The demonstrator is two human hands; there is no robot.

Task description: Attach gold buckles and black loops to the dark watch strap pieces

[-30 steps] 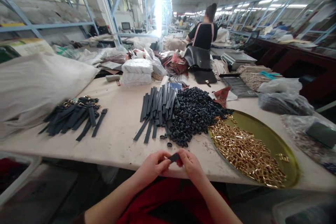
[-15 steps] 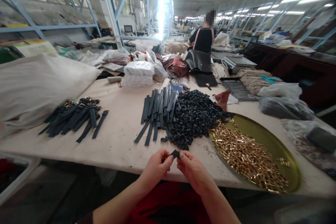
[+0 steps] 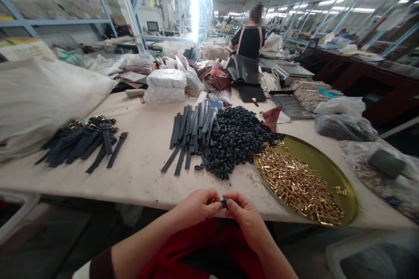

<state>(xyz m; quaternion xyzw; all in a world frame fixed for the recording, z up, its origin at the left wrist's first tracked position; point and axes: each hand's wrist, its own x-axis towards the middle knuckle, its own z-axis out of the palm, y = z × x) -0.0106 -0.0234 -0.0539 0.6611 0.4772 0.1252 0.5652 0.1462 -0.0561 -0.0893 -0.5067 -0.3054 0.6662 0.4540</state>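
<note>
My left hand (image 3: 209, 204) and my right hand (image 3: 240, 208) meet at the table's near edge, fingers closed in a pinch. Between their fingertips is a dark strap (image 3: 224, 202), mostly covered by the fingers. A pile of small dark strap loops (image 3: 234, 139) lies just beyond my hands, with a bundle of flat dark straps (image 3: 194, 128) on its left. To the right, gold-coloured buckles (image 3: 301, 183) fill much of a round golden tray (image 3: 348, 196). Straps fitted with gold buckles (image 3: 81, 139) are heaped at the left.
A large whitish cloth-covered bulk (image 3: 42, 100) borders the table (image 3: 140, 139) on the left. Behind the piles stand a plastic-wrapped white stack (image 3: 166, 86) and a black bag (image 3: 244, 69). A person (image 3: 250, 41) works farther back. Plastic bags (image 3: 340, 122) lie at the right.
My hands have shifted slightly down toward me, and less of the strap shows between the fingers. The whole view has moved a little; the piles look the same.
</note>
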